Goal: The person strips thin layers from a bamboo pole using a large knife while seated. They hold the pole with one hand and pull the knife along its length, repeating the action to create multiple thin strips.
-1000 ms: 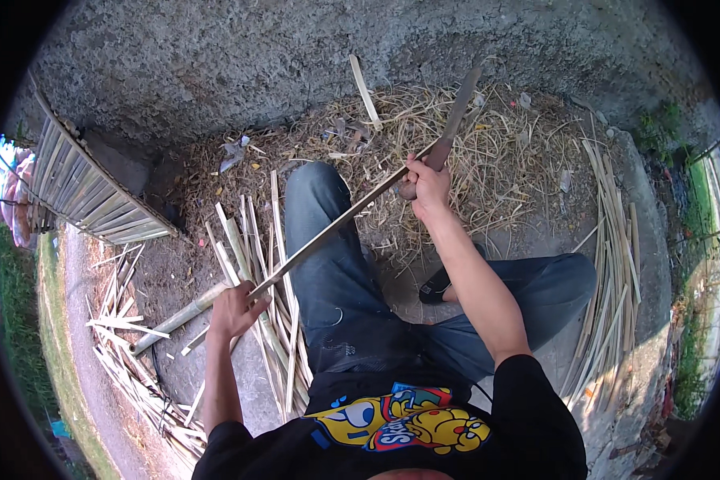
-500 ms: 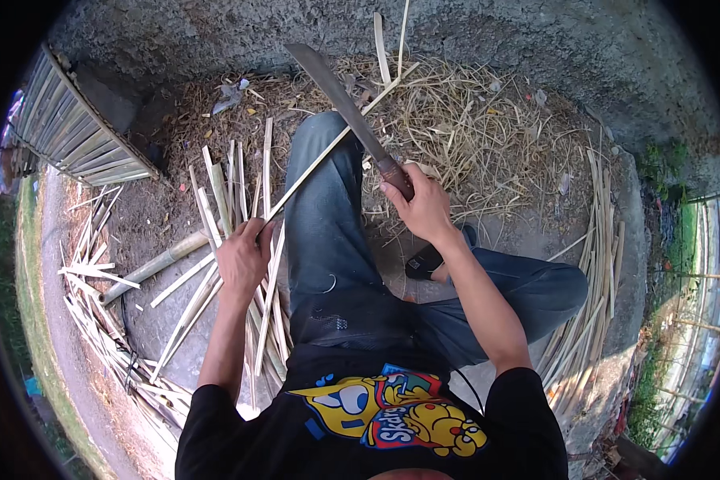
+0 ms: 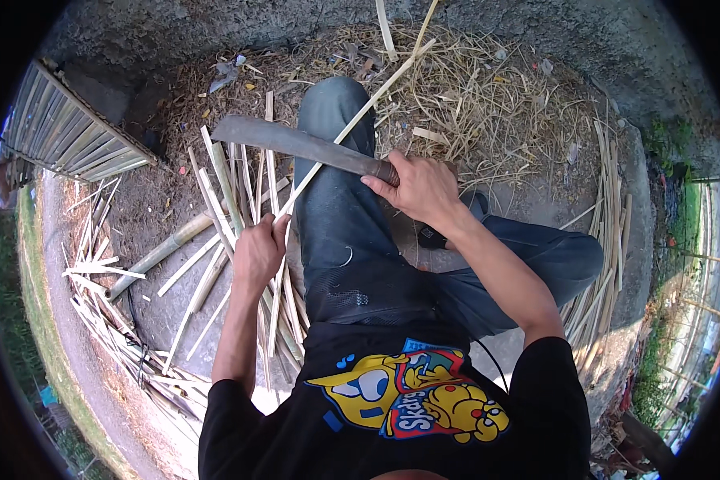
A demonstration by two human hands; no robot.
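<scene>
My left hand (image 3: 259,250) is closed around the near end of a long pale bamboo strip (image 3: 392,80), which slants up to the right over my raised left knee. My right hand (image 3: 421,188) grips the dark handle of a machete (image 3: 292,144). Its broad, worn blade points left and crosses the strip just above my jeans leg (image 3: 328,216). How firmly the blade presses on the strip cannot be seen. A curled pale shaving (image 3: 346,256) lies on my thigh.
Split bamboo strips (image 3: 276,304) and a bamboo pole (image 3: 164,252) lie to my left. More strips (image 3: 604,248) are stacked at right. Tangled shavings (image 3: 480,104) cover the ground ahead, below a rough wall (image 3: 536,32). A slatted bamboo panel (image 3: 72,132) stands at far left.
The machete has swung from pointing up and away to lying nearly level, its tip now to the left. My right hand has turned with it. My left hand sits slightly further right in view.
</scene>
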